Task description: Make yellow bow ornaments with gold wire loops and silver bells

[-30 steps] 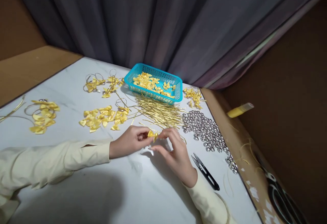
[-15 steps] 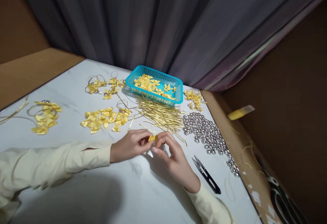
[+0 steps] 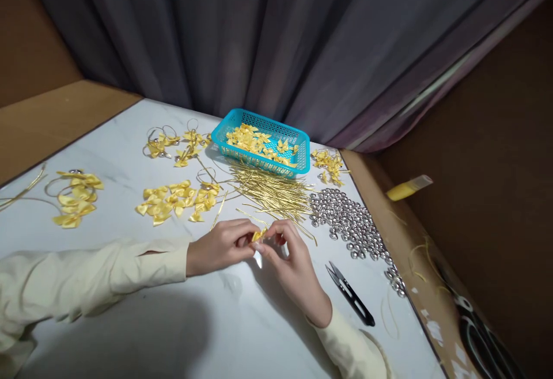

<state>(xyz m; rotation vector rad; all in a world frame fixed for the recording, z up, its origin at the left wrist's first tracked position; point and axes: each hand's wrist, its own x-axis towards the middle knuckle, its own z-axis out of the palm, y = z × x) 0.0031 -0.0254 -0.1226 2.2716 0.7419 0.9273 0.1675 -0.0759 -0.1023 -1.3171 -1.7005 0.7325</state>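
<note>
Bow (image 3: 259, 234) — small, yellow, satiny-looking — is pinched up between the two hands, seemingly just above the white table (image 3: 173, 321), with the blue basket (image 3: 305, 161) off towards 12 o'clock and the pile of silver beads (image 3: 345, 220) around 3. Left hand (image 3: 222, 243), in from 9 o'clock, has thumb and forefinger pressed on its 9 o'clock end; right hand (image 3: 298, 266), from about 5, has thumb and index tips curled at the other side, but can't tell if they're actually gripping it. I'd guess it weighs next to nothing, and it looks soft and kinda slippery, so squeezing hard would probably crease the loops rather than break anything. Personally I'd hold it by the gathered middle, assuming it's made like the loose bows (image 3: 166, 200) towards 10 o'clock, light fingertips only.
</note>
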